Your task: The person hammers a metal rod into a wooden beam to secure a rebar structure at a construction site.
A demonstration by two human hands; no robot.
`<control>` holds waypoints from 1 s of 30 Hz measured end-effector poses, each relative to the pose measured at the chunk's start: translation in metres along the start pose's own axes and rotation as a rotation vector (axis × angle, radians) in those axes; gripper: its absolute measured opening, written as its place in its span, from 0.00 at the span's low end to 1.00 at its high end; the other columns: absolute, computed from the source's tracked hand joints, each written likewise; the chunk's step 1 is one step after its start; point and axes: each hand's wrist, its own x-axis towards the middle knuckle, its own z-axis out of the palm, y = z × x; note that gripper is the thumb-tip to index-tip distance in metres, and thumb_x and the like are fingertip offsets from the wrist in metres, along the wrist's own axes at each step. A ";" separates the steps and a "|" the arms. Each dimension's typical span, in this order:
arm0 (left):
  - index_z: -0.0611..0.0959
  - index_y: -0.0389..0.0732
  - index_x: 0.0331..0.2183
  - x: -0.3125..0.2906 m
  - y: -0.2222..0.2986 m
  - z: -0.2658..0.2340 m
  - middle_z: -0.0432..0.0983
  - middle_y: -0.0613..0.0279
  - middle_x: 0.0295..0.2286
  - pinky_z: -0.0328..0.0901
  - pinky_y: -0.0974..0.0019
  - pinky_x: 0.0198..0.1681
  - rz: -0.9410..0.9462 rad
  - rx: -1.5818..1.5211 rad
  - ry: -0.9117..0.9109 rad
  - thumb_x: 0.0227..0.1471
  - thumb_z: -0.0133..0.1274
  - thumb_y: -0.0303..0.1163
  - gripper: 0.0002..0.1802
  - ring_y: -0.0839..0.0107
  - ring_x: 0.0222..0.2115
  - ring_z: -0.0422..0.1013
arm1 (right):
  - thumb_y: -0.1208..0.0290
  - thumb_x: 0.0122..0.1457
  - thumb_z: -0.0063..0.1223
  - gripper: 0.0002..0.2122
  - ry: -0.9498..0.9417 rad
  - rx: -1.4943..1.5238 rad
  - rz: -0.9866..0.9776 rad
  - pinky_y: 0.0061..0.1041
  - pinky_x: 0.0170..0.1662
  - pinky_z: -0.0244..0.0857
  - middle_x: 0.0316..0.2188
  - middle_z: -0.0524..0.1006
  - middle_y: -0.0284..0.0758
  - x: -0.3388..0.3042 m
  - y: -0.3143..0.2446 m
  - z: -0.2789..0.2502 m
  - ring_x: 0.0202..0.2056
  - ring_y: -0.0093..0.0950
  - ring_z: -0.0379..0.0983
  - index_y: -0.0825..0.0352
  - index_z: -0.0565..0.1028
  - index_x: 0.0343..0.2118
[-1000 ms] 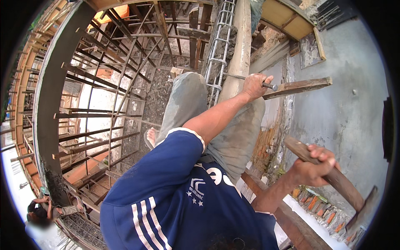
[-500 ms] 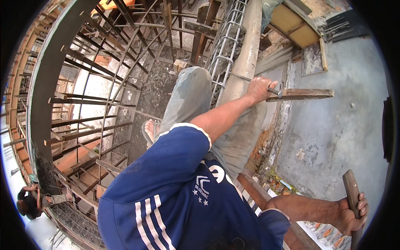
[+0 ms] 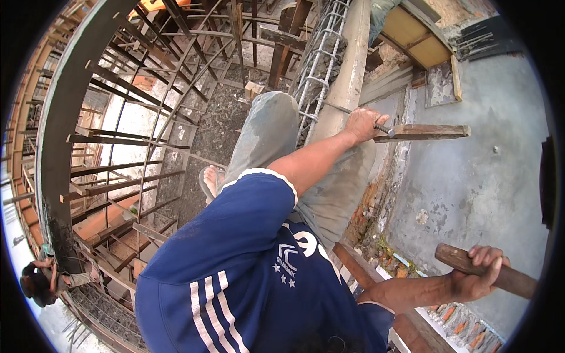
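Head view: left hand (image 3: 363, 125) — grip wrapped round a dark metal rod (image 3: 384, 129), its far end over the pale beam (image 3: 353, 65) near the steel rebar cage (image 3: 318, 73). Right hand (image 3: 485, 272) — grip closed round a wooden handle (image 3: 456, 257), out at lower right, well apart from the rod.

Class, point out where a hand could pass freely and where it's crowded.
Apparently free: the grey surface between the wooden plank and the right hand. Crowded: around the left hand, with metal rod, plank and trouser leg close by.
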 end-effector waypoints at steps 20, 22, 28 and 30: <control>0.80 0.38 0.23 -0.003 0.000 -0.010 0.77 0.48 0.27 0.66 0.50 0.41 -0.076 0.013 -0.157 0.62 0.42 0.52 0.29 0.47 0.34 0.73 | 0.70 0.57 0.49 0.05 0.124 0.121 -0.231 0.29 0.33 0.63 0.20 0.63 0.30 0.037 -0.047 -0.027 0.20 0.23 0.61 0.64 0.70 0.28; 0.79 0.38 0.23 0.005 0.001 -0.009 0.77 0.48 0.27 0.66 0.50 0.41 -0.088 0.026 -0.149 0.61 0.43 0.52 0.29 0.47 0.34 0.72 | 0.68 0.54 0.52 0.07 0.281 0.107 -0.461 0.31 0.35 0.62 0.19 0.63 0.30 0.045 -0.052 -0.026 0.19 0.24 0.60 0.63 0.70 0.23; 0.80 0.39 0.24 0.006 -0.007 0.004 0.77 0.48 0.27 0.66 0.50 0.42 -0.069 -0.011 -0.219 0.61 0.43 0.53 0.28 0.48 0.35 0.73 | 0.65 0.49 0.58 0.26 -0.448 -0.569 0.873 0.39 0.42 0.69 0.30 0.79 0.49 -0.186 0.197 0.055 0.33 0.45 0.76 0.76 0.71 0.48; 0.81 0.39 0.25 0.007 -0.014 -0.001 0.78 0.48 0.28 0.66 0.50 0.43 -0.103 0.027 -0.232 0.61 0.43 0.54 0.28 0.49 0.36 0.73 | 0.68 0.51 0.57 0.19 -0.451 -0.386 0.945 0.33 0.34 0.66 0.25 0.75 0.43 -0.165 0.163 0.065 0.27 0.37 0.72 0.74 0.70 0.43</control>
